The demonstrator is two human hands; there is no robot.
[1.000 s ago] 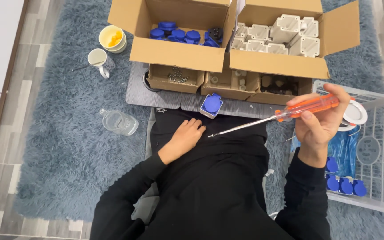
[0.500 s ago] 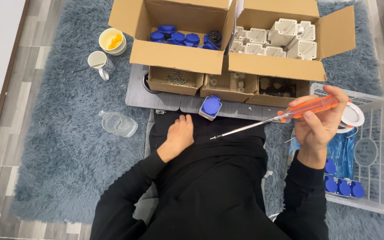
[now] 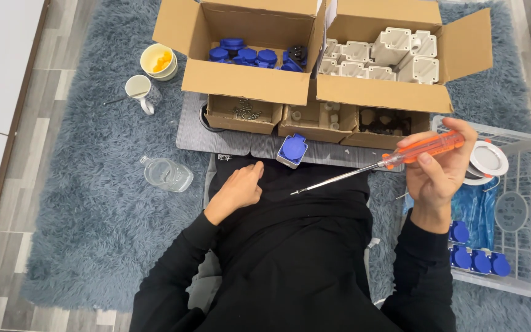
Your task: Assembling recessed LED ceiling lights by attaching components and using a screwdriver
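Observation:
My right hand (image 3: 440, 169) grips the orange handle of a long screwdriver (image 3: 394, 161), whose thin shaft points left and slightly down over my black-clad lap. My left hand (image 3: 239, 187) rests on my lap with the fingers loosely curled, holding nothing. A white socket box with a blue lid (image 3: 292, 150) stands on the grey board (image 3: 216, 138) just ahead of my knees, a short way beyond the screwdriver tip and right of my left hand.
Two open cardboard boxes hold blue lids (image 3: 247, 55) and white housings (image 3: 382, 58); smaller boxes with screws (image 3: 244, 114) sit in front. A clear crate (image 3: 523, 246) with blue parts stands at right. A mug (image 3: 139, 89), a bowl (image 3: 158, 61) and a clear jar (image 3: 167, 174) lie on the rug.
My left hand has shifted slightly on my lap. The screwdriver stays in my right hand, its tip dropping a little lower.

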